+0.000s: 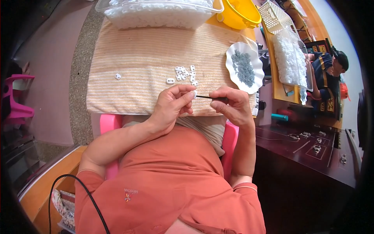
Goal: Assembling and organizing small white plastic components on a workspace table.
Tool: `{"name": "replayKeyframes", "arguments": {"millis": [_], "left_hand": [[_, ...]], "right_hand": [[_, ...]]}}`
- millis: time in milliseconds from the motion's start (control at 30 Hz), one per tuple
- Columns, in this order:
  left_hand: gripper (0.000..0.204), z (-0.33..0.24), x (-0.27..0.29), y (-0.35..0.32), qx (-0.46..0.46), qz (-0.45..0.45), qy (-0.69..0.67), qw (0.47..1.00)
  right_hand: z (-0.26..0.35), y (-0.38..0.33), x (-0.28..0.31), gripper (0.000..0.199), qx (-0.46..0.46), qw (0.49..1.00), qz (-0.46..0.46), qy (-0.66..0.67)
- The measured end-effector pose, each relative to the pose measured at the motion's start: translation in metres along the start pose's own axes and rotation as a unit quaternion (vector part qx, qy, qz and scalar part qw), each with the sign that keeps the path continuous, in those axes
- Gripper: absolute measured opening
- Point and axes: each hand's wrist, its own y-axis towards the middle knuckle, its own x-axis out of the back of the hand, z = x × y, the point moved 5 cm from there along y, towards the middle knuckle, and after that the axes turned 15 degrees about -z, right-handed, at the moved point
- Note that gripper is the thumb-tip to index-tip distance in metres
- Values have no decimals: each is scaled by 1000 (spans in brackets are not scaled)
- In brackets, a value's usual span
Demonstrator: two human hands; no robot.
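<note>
left hand (171,107) pinching a small white plastic piece (193,94) at fingertips; right hand (233,104) closed on a thin dark pin (204,96), tip touching the piece. beyond both hands, loose white pieces (184,74) on striped towel (148,50); white dish of grey parts (244,67) beyond right hand.
</note>
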Motion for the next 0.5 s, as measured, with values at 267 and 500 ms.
{"name": "replayKeyframes", "arguments": {"millis": [267,500], "left_hand": [[20,0,2,0,4,6,-1,1000],[23,2,1,0,19,13,6,1000]], "right_hand": [[22,21,30,11,91,990,-78,-77],[23,104,74,12,195,897,-213,-333]]}}
